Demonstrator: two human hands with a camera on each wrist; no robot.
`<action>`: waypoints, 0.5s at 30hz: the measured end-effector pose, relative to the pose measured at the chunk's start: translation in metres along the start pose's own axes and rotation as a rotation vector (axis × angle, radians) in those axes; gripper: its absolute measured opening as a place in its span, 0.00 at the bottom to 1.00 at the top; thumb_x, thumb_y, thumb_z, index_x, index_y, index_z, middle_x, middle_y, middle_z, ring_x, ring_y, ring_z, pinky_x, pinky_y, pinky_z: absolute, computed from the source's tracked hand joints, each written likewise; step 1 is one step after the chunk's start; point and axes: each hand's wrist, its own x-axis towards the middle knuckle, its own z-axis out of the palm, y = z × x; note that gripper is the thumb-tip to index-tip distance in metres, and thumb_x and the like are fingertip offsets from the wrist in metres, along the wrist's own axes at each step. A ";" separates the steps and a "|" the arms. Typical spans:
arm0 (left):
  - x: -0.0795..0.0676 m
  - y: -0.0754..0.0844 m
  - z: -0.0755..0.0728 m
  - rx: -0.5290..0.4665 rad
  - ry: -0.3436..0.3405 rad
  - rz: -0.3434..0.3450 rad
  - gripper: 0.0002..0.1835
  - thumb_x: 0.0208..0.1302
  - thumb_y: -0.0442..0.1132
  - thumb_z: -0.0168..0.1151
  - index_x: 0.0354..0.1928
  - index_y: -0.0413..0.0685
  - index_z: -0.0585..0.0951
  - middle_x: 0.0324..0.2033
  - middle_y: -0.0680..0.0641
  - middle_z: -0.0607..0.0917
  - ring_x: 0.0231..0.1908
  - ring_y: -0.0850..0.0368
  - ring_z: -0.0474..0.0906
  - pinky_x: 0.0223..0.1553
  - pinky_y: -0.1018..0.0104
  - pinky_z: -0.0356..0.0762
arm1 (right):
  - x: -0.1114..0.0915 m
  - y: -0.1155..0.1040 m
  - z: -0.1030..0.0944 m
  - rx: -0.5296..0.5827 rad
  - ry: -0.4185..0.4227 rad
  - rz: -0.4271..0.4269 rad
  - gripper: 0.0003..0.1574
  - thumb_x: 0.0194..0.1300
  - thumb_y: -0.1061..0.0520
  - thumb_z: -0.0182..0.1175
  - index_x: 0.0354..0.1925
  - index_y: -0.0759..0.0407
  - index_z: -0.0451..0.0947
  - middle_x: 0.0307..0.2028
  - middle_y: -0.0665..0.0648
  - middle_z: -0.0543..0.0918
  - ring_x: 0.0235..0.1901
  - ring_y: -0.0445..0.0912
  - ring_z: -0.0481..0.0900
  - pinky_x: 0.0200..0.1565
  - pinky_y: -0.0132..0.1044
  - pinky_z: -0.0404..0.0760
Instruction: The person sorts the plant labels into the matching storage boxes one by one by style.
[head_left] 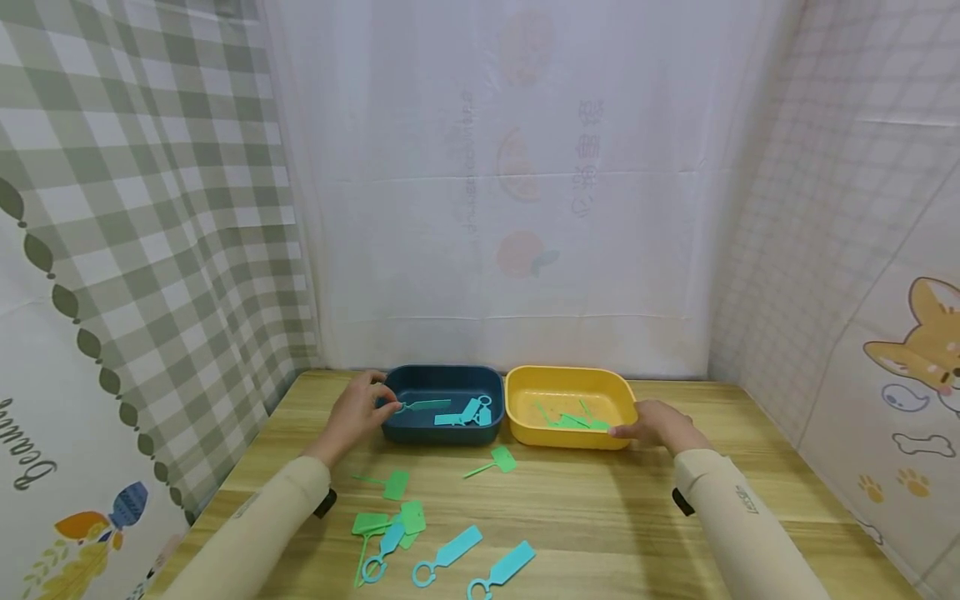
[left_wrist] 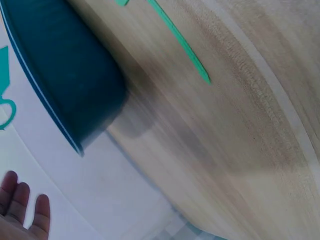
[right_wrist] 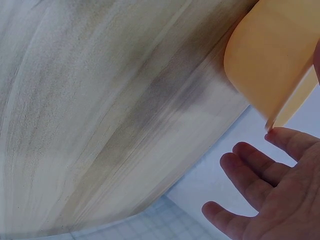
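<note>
My left hand is at the left end of the navy bin, thumb and index finger at the ring end of a teal plant tag. That tag shows above the bin's rim in the left wrist view, while the other fingers are spread. More teal tags lie in this bin. My right hand is at the right end of the yellow bin, thumb over the rim beside green plant tags. In the right wrist view its index fingertip touches the rim, with the fingers fairly straight.
Nearer on the wooden table lie loose green tags and teal ring-ended tags, several overlapping at the left. The bins stand side by side at the back edge, before a white curtain. A checked cloth hangs at the left.
</note>
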 end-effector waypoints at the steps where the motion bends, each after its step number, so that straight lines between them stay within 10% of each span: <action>1: 0.001 -0.001 0.000 0.007 -0.003 -0.024 0.06 0.60 0.41 0.72 0.29 0.48 0.87 0.54 0.35 0.77 0.53 0.36 0.74 0.49 0.44 0.77 | 0.000 0.000 0.001 0.000 0.000 -0.002 0.34 0.63 0.35 0.64 0.45 0.64 0.76 0.49 0.70 0.80 0.49 0.63 0.77 0.48 0.66 0.73; 15: 0.002 0.001 0.016 0.096 -0.162 -0.152 0.06 0.64 0.39 0.68 0.34 0.44 0.88 0.47 0.39 0.80 0.49 0.39 0.75 0.44 0.45 0.79 | 0.004 0.004 0.004 0.000 0.009 -0.006 0.35 0.62 0.34 0.64 0.46 0.63 0.77 0.48 0.68 0.81 0.49 0.62 0.78 0.47 0.64 0.74</action>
